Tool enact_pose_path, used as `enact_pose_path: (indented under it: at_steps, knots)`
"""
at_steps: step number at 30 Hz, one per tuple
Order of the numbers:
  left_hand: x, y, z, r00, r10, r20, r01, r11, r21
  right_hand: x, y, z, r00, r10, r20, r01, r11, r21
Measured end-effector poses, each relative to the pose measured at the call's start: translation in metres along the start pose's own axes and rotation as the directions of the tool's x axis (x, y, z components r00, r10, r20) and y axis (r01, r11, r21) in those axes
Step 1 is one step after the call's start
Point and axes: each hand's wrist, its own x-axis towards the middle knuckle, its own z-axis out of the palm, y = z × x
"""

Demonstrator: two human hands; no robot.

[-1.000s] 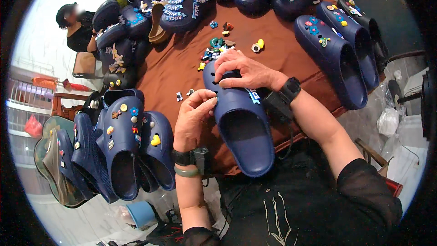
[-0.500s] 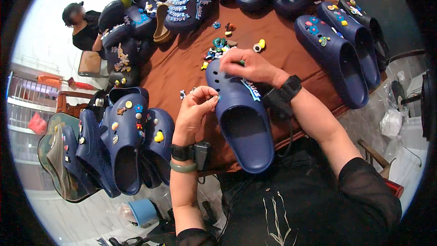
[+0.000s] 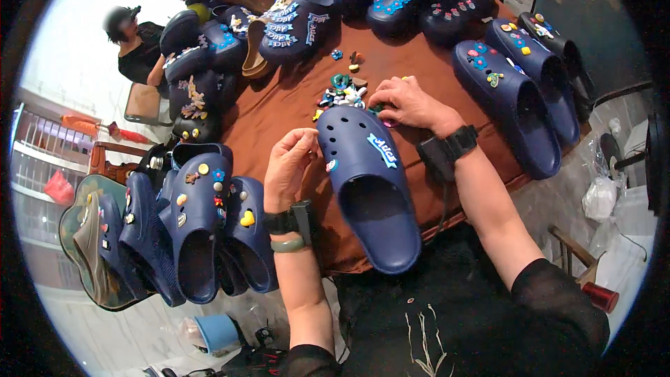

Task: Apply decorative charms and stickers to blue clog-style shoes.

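Note:
A navy clog lies toe away from me at the table's front edge. Its upper bears a light-blue lettered banner charm on the right and a small round charm at the lower left; several round holes are bare. Beside the clog's left edge, my left hand is closed in a pinch; anything inside it is hidden. My right hand is to the right of the toe, fingers curled down over small colourful pieces; what it grips cannot be made out. A heap of shoe charms lies beyond the toe.
Decorated navy clogs stand at the left, others at the right table edge. More clogs crowd the far side of the brown tablecloth. Another person is at the far left. A blue bucket stands on the floor.
My left hand has come off the small round charm, now seen on the clog, and moved slightly left. My right hand has moved from above the toe to the pieces at its right.

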Motion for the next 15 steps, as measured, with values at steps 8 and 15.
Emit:
enact_pose_path:
  at_steps: [8,15]
  knots:
    - [0.006,-0.024,0.011,0.985,0.083,-0.150,-0.096,0.992,-0.080,0.011,-0.014,0.020,0.991,0.060,-0.120,-0.095,0.946,-0.309]
    - [0.007,-0.017,0.037,0.962,0.199,-0.189,-0.207,0.978,-0.019,0.023,-0.053,0.009,0.966,0.122,-0.229,0.016,0.852,0.523]
